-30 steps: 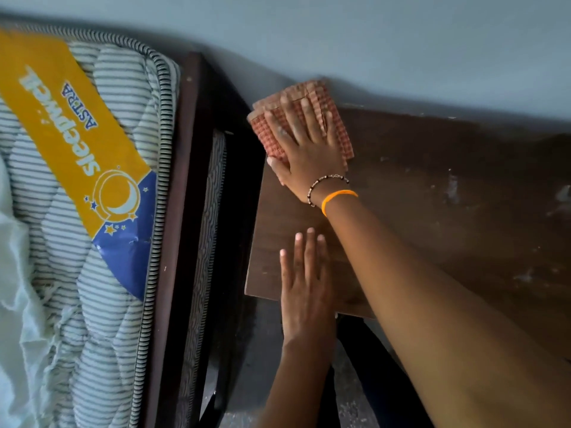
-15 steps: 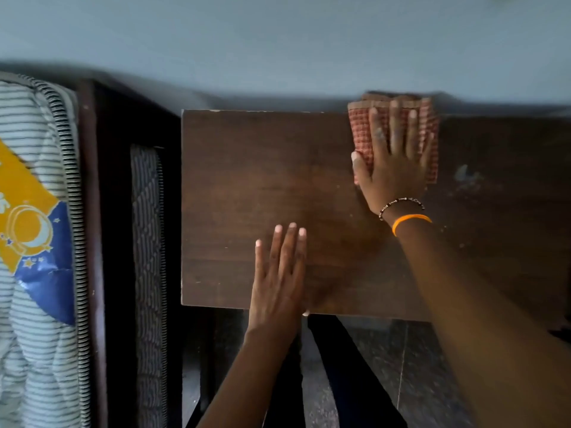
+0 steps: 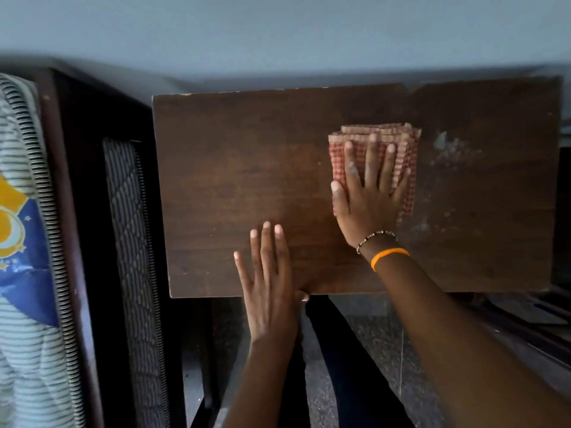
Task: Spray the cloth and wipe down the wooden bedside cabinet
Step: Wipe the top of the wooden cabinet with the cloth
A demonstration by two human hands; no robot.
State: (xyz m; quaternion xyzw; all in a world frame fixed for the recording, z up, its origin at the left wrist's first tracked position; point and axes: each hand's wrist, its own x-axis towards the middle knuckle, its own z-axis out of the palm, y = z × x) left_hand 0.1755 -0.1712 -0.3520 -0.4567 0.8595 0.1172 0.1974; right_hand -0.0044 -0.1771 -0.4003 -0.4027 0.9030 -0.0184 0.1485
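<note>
The dark wooden bedside cabinet [image 3: 234, 180] fills the middle of the head view, seen from above. A folded red-checked cloth [image 3: 401, 140] lies on its top, right of centre. My right hand [image 3: 370, 196] presses flat on the cloth, fingers spread and pointing toward the wall. My left hand [image 3: 268, 273] rests flat on the cabinet's front edge, fingers apart, holding nothing. Pale dusty smears [image 3: 448, 149] mark the wood to the right of the cloth. No spray bottle is in view.
A dark bed frame [image 3: 77, 211] with a striped mattress [image 3: 27, 335] stands close on the left. The grey wall [image 3: 278, 35] runs behind the cabinet. Speckled floor [image 3: 370, 350] and my dark-clothed legs lie below the front edge.
My right hand has slid the cloth from the back left corner rightward along the wall edge, then toward me into the middle of the top. The left hand has stayed at the front edge.
</note>
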